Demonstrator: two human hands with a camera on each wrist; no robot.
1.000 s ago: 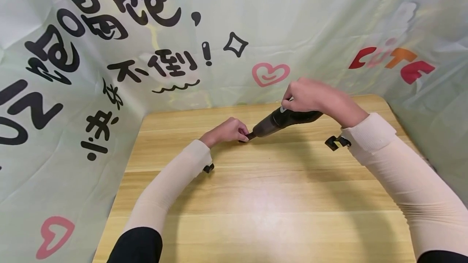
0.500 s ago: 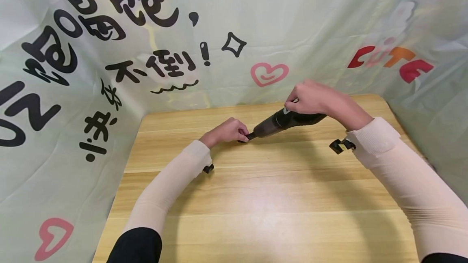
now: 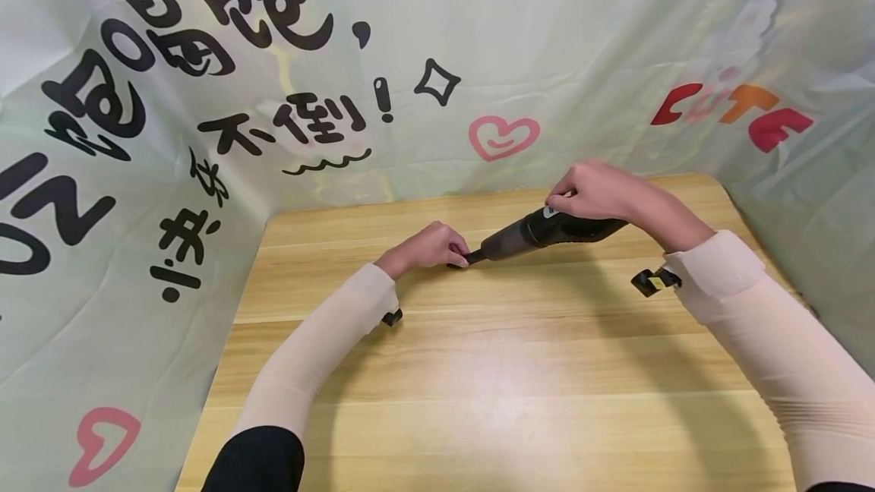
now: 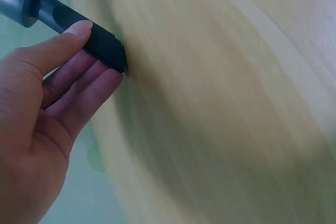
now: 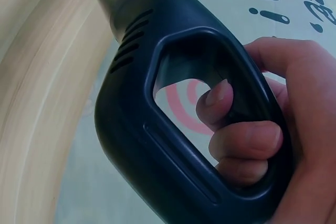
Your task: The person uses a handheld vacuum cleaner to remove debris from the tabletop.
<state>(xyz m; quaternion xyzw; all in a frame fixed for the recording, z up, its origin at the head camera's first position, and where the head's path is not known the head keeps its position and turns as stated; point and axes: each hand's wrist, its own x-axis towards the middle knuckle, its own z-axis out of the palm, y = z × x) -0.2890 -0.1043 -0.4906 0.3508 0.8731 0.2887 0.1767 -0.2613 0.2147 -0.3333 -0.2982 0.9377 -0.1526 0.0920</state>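
Note:
A black handheld vacuum cleaner (image 3: 570, 228) with a smoky see-through front slants down toward the left, over the far part of the table. My right hand (image 3: 598, 190) grips its loop handle, fingers curled through the opening in the right wrist view, where the vacuum's body (image 5: 126, 103) has vent slots. At the vacuum's front end is a narrow black nozzle (image 4: 89, 32), its tip right at the tabletop. My left hand (image 3: 432, 244) pinches this nozzle between thumb and fingers; the left wrist view shows the thumb on top and the fingertips beneath.
The wooden table (image 3: 478, 370) has a light grain and rounded far corners. A pale fabric curtain (image 3: 581, 36) printed with black characters, pink hearts and coloured letters hangs around its back and sides. Small black cameras sit at both wrists.
My right hand has shifted to the right and slightly down, and the vacuum has moved right with it. The left hand has stayed nearly in place on the nozzle.

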